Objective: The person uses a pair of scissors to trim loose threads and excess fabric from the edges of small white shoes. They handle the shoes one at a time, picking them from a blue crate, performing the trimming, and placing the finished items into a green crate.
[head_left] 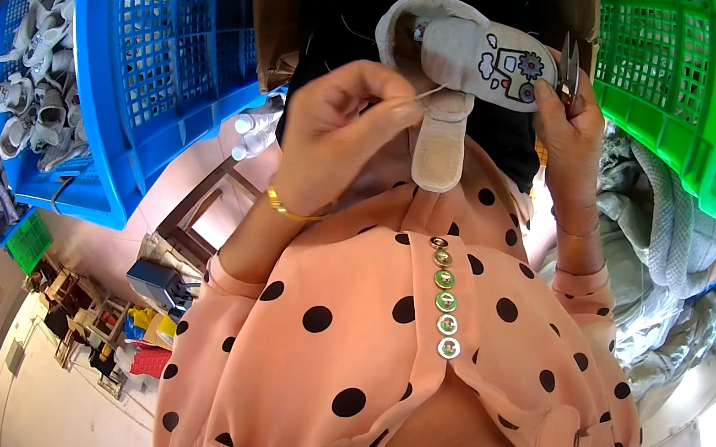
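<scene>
A small pale-grey shoe (403, 25) lies in front of me, opening to the left, with a cartoon truck print on its broad flap (512, 69). A narrow strap or tongue (439, 157) hangs down from it towards me. My right hand (571, 130) grips the flap's right end, thumb on top. Metal scissors (569, 75) stick up from the same hand, blades pointing away. My left hand (349, 125) is closed in a pinch on a thin pale thread (430, 92), which stretches to the flap's lower edge. The left fingers stay just off the shoe.
To the left stands a blue crate (165, 56), beside another blue crate full of small grey shoes (42, 47). At the right is a green crate (667, 75) with more shoe pieces. Plastic-wrapped bundles (652, 240) lie below it. Clear bottles (253, 129) stand near my left forearm.
</scene>
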The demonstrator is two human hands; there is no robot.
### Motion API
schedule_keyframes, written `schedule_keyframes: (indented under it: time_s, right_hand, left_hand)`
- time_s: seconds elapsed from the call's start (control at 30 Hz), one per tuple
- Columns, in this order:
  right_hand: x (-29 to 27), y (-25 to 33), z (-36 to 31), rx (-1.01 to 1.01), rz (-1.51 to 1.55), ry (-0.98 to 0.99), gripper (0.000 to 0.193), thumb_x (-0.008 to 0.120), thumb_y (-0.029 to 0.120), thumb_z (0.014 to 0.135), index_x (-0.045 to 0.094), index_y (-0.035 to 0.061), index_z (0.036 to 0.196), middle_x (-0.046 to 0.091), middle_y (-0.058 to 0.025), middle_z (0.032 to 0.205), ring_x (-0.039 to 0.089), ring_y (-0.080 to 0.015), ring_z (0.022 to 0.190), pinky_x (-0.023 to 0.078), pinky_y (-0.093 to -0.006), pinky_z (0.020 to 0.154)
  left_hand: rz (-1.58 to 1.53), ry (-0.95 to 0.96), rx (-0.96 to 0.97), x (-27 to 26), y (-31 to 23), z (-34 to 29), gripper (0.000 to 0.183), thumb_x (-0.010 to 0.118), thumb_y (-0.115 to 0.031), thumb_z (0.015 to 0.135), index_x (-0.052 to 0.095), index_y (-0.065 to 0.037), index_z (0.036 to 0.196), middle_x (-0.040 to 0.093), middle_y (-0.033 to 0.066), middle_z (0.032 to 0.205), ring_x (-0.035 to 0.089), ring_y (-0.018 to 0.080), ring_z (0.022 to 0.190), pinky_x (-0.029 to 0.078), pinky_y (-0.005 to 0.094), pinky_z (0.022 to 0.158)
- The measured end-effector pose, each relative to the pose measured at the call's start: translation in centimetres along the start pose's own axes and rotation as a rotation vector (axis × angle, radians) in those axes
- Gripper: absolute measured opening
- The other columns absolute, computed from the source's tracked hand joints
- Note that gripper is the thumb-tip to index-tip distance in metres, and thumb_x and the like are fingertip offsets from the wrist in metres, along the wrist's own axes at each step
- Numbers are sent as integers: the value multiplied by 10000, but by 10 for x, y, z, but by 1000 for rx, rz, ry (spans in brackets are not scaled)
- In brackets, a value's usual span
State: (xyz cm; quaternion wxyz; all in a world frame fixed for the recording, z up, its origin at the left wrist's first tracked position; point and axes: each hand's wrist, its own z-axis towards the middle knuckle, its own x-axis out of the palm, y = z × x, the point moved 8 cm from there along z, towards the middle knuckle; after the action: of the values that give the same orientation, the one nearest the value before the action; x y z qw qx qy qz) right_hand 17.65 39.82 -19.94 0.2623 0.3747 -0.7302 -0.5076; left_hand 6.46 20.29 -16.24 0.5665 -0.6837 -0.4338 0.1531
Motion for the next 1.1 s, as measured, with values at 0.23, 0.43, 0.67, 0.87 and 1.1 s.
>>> schedule_keyframes:
  time_s: [0.23, 0.43, 0.67, 0.87, 1.1]
  right_hand:
    - [-2, 22, 7, -165, -52, 30, 399, 574, 58, 927, 450, -47, 1291, 596, -87, 1186, 565, -95, 1042, 445, -238, 925]
    - [5, 41, 4, -329, -66, 28, 427, 593, 43, 914, 435, -47, 1300, 579, -89, 1219, 553, -98, 1050, 439, -232, 915]
    - [14, 41, 0, -379, -117, -18, 392, 579, 121, 939, 460, -32, 1280, 619, -71, 1072, 564, -75, 930, 452, -211, 795]
    - [-3, 77, -1, -550, -770, -175, 277, 667, 301, 880, 596, 56, 986, 599, -53, 653, 595, -171, 554, 463, -261, 527]
    - [52, 105, -22, -680, -1051, 255, 372, 685, 418, 819, 547, 77, 760, 527, -54, 546, 547, -243, 491, 429, -344, 468]
  left_hand:
    - [955, -120, -265, -106, -16, -5, 257, 676, -216, 878, 651, -18, 1040, 661, 103, 977, 591, 191, 888, 452, 293, 792]
    - [677, -16, -67, -31, -18, -14, 388, 656, -224, 897, 586, -8, 1211, 652, 94, 1132, 603, 155, 1026, 468, 286, 899]
    - [-252, 55, -265, 14, 32, -4, 218, 666, -131, 894, 646, 13, 1057, 686, 65, 941, 627, 99, 853, 485, 227, 781]
    - [-134, 23, -115, 9, 11, 1, 214, 663, -137, 898, 649, 18, 1046, 686, 60, 915, 623, 93, 818, 490, 221, 749]
    - [-118, 12, -43, 17, -1, 0, 169, 663, -96, 895, 660, 29, 1009, 662, 25, 864, 541, 31, 717, 431, 174, 614]
